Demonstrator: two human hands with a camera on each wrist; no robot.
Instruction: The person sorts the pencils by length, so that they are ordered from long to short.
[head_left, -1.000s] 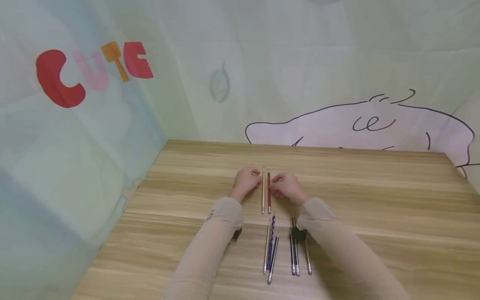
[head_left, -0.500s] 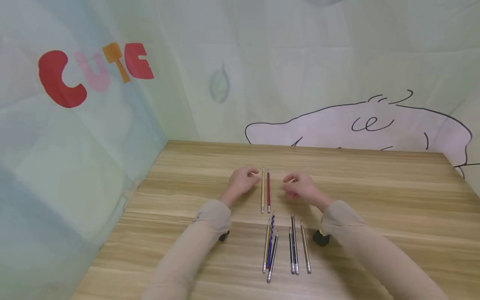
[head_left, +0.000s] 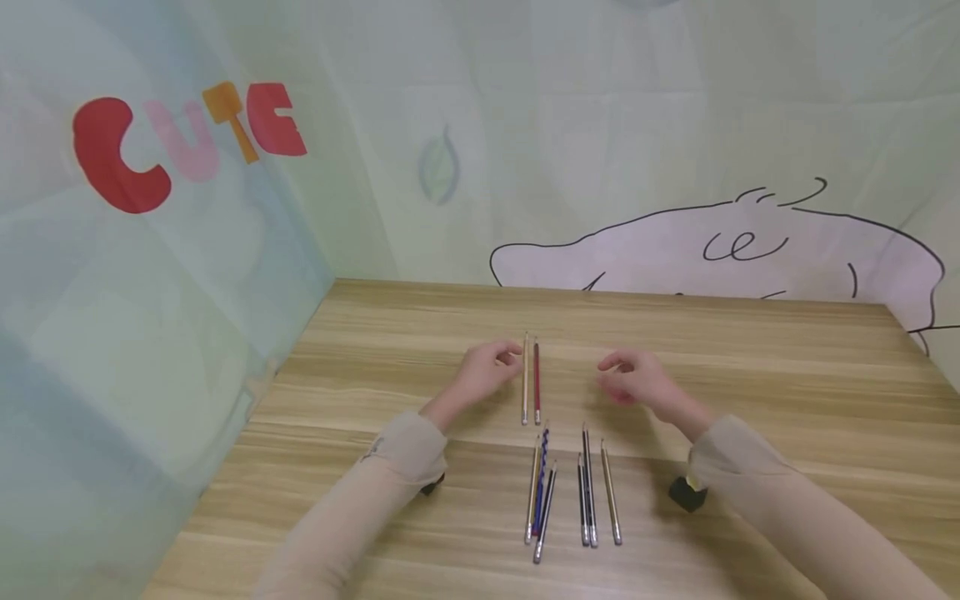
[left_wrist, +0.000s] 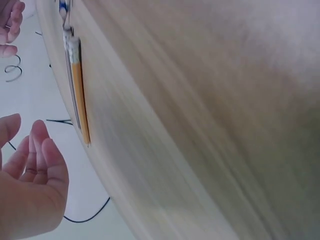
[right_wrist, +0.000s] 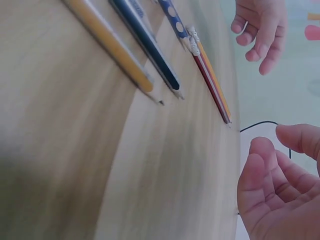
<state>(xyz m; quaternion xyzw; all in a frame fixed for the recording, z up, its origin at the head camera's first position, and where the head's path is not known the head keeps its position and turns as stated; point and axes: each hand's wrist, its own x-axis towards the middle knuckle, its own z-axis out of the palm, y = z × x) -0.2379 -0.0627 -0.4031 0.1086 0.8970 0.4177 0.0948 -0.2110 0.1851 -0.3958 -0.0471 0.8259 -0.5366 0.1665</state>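
Two pencils, one yellow (head_left: 525, 379) and one red (head_left: 537, 383), lie side by side on the wooden table, erasers toward me. My left hand (head_left: 483, 371) is just left of the yellow pencil, fingers loosely bent around nothing; whether a fingertip touches it I cannot tell. To the right, my right hand (head_left: 641, 383) hovers apart from the pair, thumb and fingers separated, as the right wrist view also shows. Nearer me lie a gold pencil (head_left: 533, 492), a blue dotted pencil (head_left: 542, 479) and a dark pencil (head_left: 547, 512), close together.
Right of that bunch lie two dark pencils (head_left: 590, 492) and another gold pencil (head_left: 611, 492). Black wrist devices (head_left: 687, 493) show below my sleeves. Printed cloth walls (head_left: 390, 167) stand along the table's back and left edges.
My right hand has moved away from the red pencil, out to the right. My left forearm has swung slightly left, while that hand stays near the yellow pencil. The pencils lie as before.
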